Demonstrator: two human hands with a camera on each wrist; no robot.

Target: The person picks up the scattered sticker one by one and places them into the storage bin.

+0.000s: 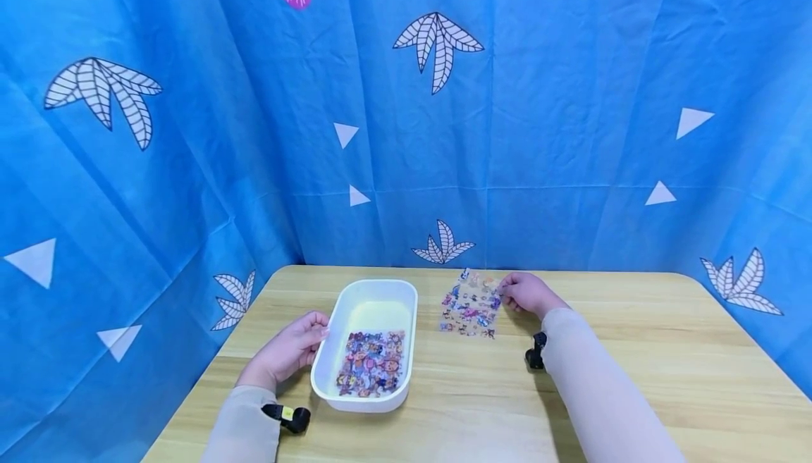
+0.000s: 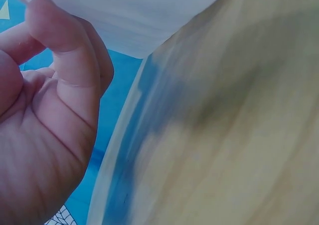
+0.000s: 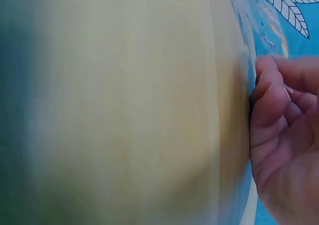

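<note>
On the left, a white plastic tub [image 1: 374, 308] contains colourful cartoon sticker sheets [image 1: 371, 364] towards its near end. My left hand [image 1: 288, 350] grips the tub's left rim; the left wrist view shows the bent fingers [image 2: 72, 60] against the white wall. Whether the tub's base fully touches the table cannot be told. Right of the tub is a clear sheet of cartoon stickers [image 1: 469, 308], its far end near the table's back edge. My right hand [image 1: 526, 292] pinches its right side. In the right wrist view, the fingertips [image 3: 269, 80] meet the shiny film.
The light wooden table [image 1: 469, 392] has rounded back corners. A blue patterned curtain [image 1: 539, 167] hangs right behind it and along both sides. Black wrist cameras [image 1: 294, 418] stick out from both sleeves, low over the table.
</note>
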